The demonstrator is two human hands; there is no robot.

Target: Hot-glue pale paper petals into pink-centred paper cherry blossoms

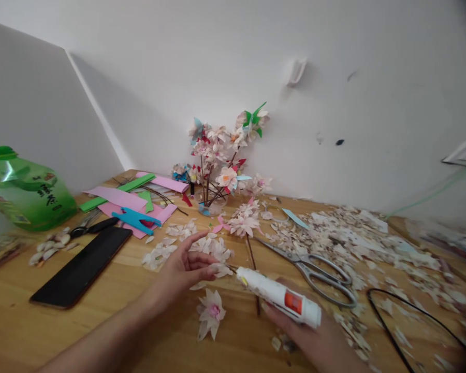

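Observation:
My left hand (182, 272) is spread above the wooden table, its thumb raised and its fingertips at a white paper petal (222, 270). My right hand (299, 331) grips a white glue tube (277, 298) with an orange label, its nozzle pointing left toward that petal. A thin brown twig (253, 269) with pale paper blossoms (243, 224) at its top lies beneath the tube. A loose white-and-pink paper flower (210, 313) lies on the table between my hands.
Steel scissors (314, 274) and a black cable (407, 311) lie among paper scraps at right. At left are a black phone (81, 267), a green plastic bottle (27, 191), and pink, green and blue paper. A paper-flower bunch (217, 166) stands in a glass vase against the wall.

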